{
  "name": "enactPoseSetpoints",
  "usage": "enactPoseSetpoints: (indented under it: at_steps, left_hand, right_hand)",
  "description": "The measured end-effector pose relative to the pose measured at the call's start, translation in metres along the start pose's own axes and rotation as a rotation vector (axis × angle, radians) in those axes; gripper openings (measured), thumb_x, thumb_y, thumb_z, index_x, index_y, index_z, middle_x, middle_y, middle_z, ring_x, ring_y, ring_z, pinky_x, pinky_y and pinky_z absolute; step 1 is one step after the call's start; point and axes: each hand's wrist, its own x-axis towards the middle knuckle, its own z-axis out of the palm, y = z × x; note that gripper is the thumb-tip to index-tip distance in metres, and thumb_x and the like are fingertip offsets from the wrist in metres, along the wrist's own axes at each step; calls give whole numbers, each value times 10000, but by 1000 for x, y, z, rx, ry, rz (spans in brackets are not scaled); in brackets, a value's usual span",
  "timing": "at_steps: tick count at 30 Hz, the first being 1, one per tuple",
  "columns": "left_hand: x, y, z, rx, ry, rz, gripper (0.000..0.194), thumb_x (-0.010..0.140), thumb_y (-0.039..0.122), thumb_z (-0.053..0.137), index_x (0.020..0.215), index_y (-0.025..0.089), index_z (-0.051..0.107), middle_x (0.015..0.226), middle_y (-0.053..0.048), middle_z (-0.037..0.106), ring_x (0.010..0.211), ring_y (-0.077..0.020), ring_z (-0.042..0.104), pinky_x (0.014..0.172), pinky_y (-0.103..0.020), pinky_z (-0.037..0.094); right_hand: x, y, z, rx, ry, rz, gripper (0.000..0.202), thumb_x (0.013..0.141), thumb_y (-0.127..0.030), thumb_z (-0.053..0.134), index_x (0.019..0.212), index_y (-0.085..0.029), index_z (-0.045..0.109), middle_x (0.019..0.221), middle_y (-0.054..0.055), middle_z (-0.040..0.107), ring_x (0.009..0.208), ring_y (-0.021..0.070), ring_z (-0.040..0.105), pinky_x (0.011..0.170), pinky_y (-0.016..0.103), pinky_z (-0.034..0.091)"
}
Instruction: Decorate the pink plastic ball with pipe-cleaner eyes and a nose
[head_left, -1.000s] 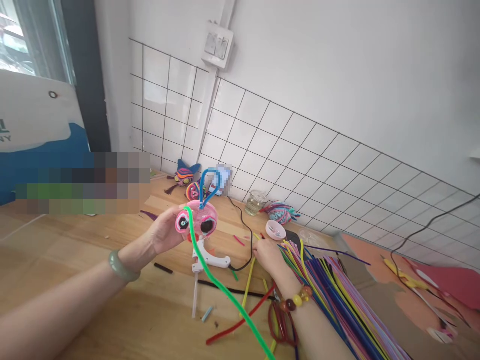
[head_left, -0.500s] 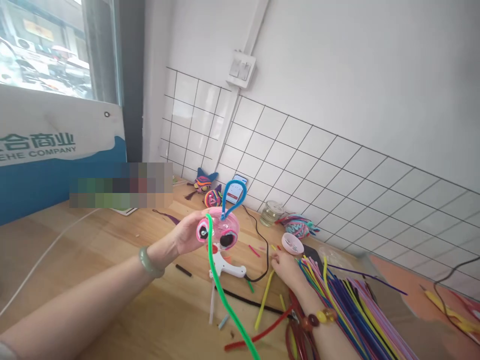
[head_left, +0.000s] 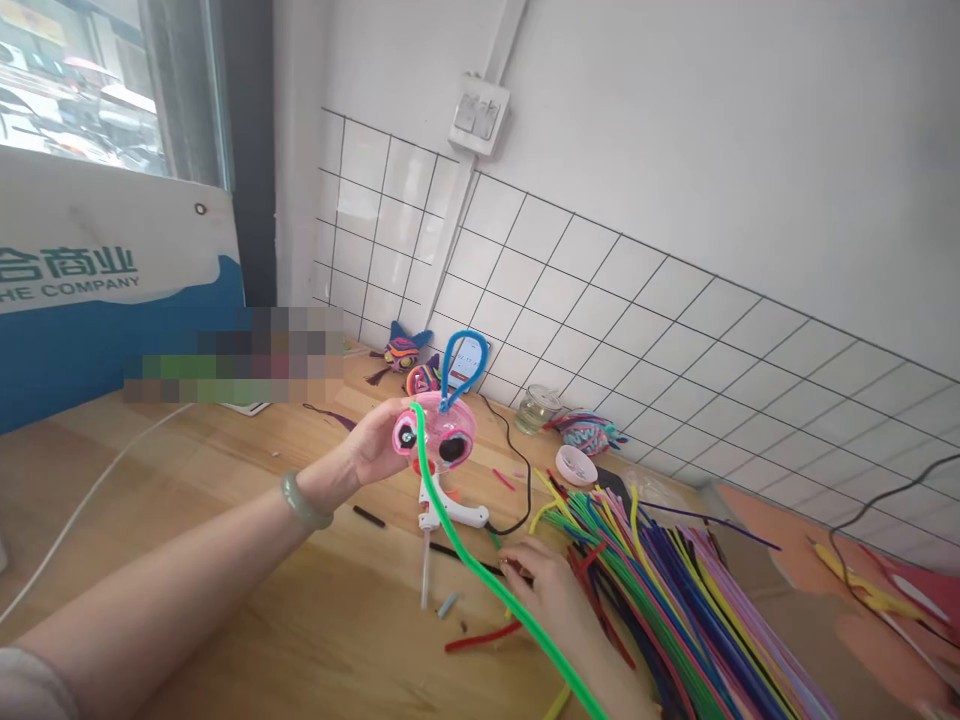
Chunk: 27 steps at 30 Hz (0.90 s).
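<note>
My left hand (head_left: pixel 381 440) is closed around the edge of a pink craft head (head_left: pixel 433 432) with two big black-and-white eyes and a red spot below them. A blue pipe-cleaner loop (head_left: pixel 465 372) stands up from its top. From the head, a long green pipe cleaner (head_left: pixel 480 572) hangs down to the lower right, passing in front of my right hand (head_left: pixel 541 582). That hand is low over the table, its fingers curled together by a black pipe cleaner (head_left: pixel 466 560). What its fingertips hold is partly hidden.
A white glue gun (head_left: pixel 457 513) lies behind the green strand. A bundle of coloured pipe cleaners (head_left: pixel 690 610) spreads to the right. Farther back are a small pink bowl (head_left: pixel 576 466), a glass jar (head_left: pixel 537 410), a phone (head_left: pixel 466 358) and a finished-looking colourful animal head (head_left: pixel 405 348).
My right hand has moved from near the pink bowl towards me and left, down to the black pipe cleaner. My left hand keeps hold of the pink head. The view has shifted slightly.
</note>
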Motion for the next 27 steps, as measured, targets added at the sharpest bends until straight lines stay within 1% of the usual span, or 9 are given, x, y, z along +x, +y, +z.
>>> enactPoseSetpoints:
  at_steps: [2,7,12,16,18,20,23,25,27]
  left_hand:
    - [-1,0,2,0,3,-3,268,763,224,546,966,109,679,870,-112,726,760,-234,678,713,-332,534]
    - [-5,1,12,1,-14,9,186,722,207,570,828,120,697,647,-58,694,555,-180,638,584,-281,533]
    - [-7,3,20,9,-26,14,188,728,173,543,796,109,706,601,-48,670,490,-156,594,577,-285,535]
    - [-6,3,20,22,8,14,174,715,192,569,786,118,710,609,-55,675,497,-163,595,482,-252,502]
    - [-6,3,19,23,-1,14,175,700,203,589,785,110,711,615,-64,676,484,-162,586,447,-240,479]
    - [-5,2,18,25,-19,16,185,695,207,596,796,103,711,646,-77,689,504,-170,595,466,-247,487]
    - [-5,2,15,22,-22,21,208,709,203,591,843,101,713,722,-91,713,597,-196,637,558,-271,525]
    - [-4,1,14,12,-17,18,219,720,201,590,871,101,712,770,-94,724,654,-206,655,609,-282,537]
    - [-3,1,12,6,-31,6,216,725,206,591,870,100,712,765,-92,726,650,-205,656,623,-288,536]
  right_hand:
    - [1,4,3,-22,19,46,236,846,-147,445,892,-193,672,909,66,683,853,193,639,780,280,474]
    - [4,20,6,-69,45,140,226,832,-138,463,807,-182,684,849,80,692,829,223,639,784,315,459]
    - [3,21,7,-37,41,122,234,848,-180,473,866,-187,706,883,67,683,861,201,632,793,288,458]
    - [1,21,7,1,31,96,222,828,-185,502,891,-189,714,882,61,689,849,193,637,790,292,471]
    - [1,24,3,19,38,90,222,828,-188,501,891,-189,713,884,58,698,844,188,643,788,290,480]
    - [2,28,-3,28,57,92,236,839,-197,484,899,-185,711,891,61,704,834,183,648,779,290,492]
    - [7,32,-15,20,97,93,272,863,-217,443,930,-172,703,937,82,701,839,187,648,752,296,507]
    - [15,28,-21,0,111,77,288,873,-215,423,958,-167,694,972,93,693,863,191,644,765,304,508]
    - [24,17,-21,-30,101,35,280,873,-203,428,983,-175,684,1001,91,685,913,193,629,824,319,491]
